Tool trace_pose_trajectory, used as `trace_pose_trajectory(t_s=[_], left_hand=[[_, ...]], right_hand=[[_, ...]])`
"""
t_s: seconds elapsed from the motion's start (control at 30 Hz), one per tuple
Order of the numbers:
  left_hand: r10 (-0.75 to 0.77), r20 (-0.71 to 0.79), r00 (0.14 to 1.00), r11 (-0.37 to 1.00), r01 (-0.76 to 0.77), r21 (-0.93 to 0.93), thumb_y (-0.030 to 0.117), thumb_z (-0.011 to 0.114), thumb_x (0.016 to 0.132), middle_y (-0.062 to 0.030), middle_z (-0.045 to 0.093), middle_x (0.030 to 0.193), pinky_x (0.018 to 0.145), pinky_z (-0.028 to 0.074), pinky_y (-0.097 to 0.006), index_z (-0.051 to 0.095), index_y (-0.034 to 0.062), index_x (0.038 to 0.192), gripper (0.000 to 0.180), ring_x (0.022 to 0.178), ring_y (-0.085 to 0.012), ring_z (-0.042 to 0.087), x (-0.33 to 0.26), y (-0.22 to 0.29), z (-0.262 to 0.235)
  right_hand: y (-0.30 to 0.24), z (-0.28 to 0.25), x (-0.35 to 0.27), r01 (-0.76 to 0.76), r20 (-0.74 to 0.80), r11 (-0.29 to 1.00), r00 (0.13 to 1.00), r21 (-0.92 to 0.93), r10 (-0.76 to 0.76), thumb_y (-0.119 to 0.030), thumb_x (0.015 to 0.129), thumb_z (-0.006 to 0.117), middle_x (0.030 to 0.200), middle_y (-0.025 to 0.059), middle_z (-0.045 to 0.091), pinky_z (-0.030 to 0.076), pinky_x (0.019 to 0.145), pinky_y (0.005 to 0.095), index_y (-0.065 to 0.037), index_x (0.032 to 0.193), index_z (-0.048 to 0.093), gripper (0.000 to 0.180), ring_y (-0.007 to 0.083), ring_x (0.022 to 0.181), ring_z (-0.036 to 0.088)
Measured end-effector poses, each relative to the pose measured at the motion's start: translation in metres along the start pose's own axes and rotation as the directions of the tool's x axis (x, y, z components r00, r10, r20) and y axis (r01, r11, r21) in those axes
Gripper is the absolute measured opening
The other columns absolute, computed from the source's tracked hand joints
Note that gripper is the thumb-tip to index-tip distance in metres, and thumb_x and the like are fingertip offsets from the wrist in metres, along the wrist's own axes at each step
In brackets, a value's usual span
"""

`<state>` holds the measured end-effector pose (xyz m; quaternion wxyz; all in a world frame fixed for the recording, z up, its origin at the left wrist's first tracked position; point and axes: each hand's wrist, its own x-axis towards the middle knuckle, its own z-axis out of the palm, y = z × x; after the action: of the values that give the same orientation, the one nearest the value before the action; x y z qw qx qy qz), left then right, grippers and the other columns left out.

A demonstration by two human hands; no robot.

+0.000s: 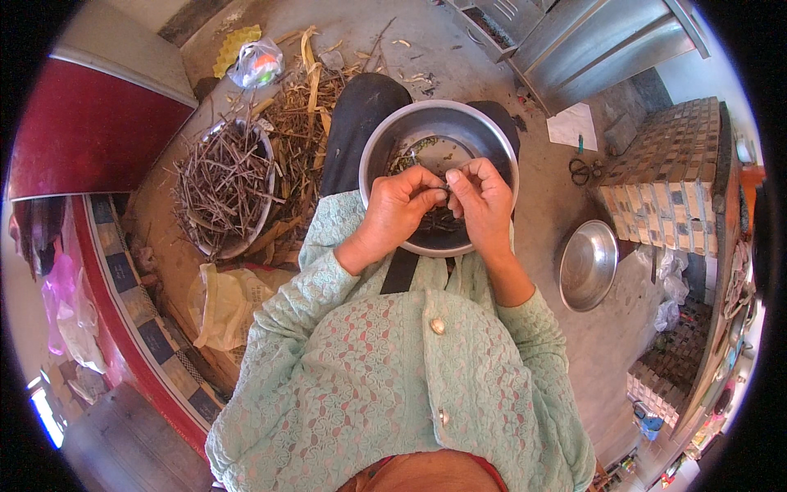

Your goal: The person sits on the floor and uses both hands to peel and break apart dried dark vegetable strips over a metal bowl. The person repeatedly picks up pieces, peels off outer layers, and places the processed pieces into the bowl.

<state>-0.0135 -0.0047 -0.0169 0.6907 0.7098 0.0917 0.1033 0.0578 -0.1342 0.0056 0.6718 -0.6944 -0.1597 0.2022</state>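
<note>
Your left hand (399,207) and right hand (484,202) meet over the round, shiny steel bowl (385,139) resting on your lap, fingertips pinched together on a thin, dark, dry pod or stem piece (445,190). Both hands are closed on it, thumb against forefinger, each gripping one end. The piece sits just above the bowl's near rim, with a few small dark bits lying in the bowl's bottom.

It looks light, brittle and narrow, so it probably snaps or splits easily; hold it close to the middle with your fingertips and press gently, or it may crumble or slip.

On the floor to your left, a shallow bowl piled with dry brown twigs (223,184) sits near loose husks. To your right, an empty steel bowl (587,264) lies on the concrete floor.
</note>
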Motion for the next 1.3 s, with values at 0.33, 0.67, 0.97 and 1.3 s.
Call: trace_pose_trajectory(t_s=[0.33, 0.67, 0.97, 1.3], left_hand=[[-0.008, 0.018, 1.000, 1.000, 0.008, -0.010, 0.000, 0.057, 0.087, -0.0024, 0.062, 0.077, 0.065, 0.048, -0.021, 0.056, -0.0021, 0.088, 0.003, 0.071, -0.0064, 0.056, 0.000, 0.000, -0.002], [0.028, 0.030, 0.999, 0.999, -0.029, 0.019, -0.002, 0.056, 0.087, -0.0035, 0.061, 0.072, 0.058, 0.047, -0.022, 0.052, -0.0001, 0.084, 0.005, 0.066, -0.0059, 0.055, -0.001, 0.000, 0.001], [-0.076, 0.035, 0.996, 0.981, 0.081, -0.176, -0.002, 0.057, 0.085, -0.0043, 0.062, 0.073, 0.059, 0.050, -0.022, 0.054, -0.0018, 0.080, 0.006, 0.067, -0.0073, 0.059, 0.002, 0.002, -0.001], [-0.166, 0.143, 0.976, 0.947, 0.199, -0.254, 0.004, 0.058, 0.087, -0.0044, 0.063, 0.080, 0.060, 0.050, -0.022, 0.059, -0.0024, 0.092, 0.008, 0.068, -0.0079, 0.059, 0.005, -0.003, -0.007]], right_hand=[[0.002, 0.004, 0.000, 0.052, -0.021, 0.998, 0.998, 0.018, -0.052, -0.013, 0.088, 0.059, 0.066, 0.0004, 0.052, 0.038, 0.046, 0.0189, -0.001, 0.085, 0.050, 0.016, 0.0037, 0.053, 0.047], [0.005, 0.004, 0.000, 0.035, -0.073, 0.997, 0.997, -0.061, -0.040, -0.010, 0.086, 0.061, 0.066, 0.0017, 0.052, 0.040, 0.046, 0.0206, -0.001, 0.081, 0.047, 0.017, 0.0044, 0.055, 0.049], [0.008, 0.005, 0.000, 0.093, -0.074, 0.995, 0.993, -0.021, -0.095, -0.009, 0.086, 0.060, 0.070, 0.0021, 0.055, 0.042, 0.049, 0.0209, -0.001, 0.087, 0.049, 0.014, 0.0051, 0.056, 0.049], [0.005, 0.004, -0.001, 0.111, -0.065, 0.994, 0.992, -0.019, -0.112, -0.008, 0.087, 0.059, 0.074, 0.0007, 0.055, 0.041, 0.051, 0.0195, -0.002, 0.090, 0.051, 0.011, 0.0044, 0.058, 0.049]])
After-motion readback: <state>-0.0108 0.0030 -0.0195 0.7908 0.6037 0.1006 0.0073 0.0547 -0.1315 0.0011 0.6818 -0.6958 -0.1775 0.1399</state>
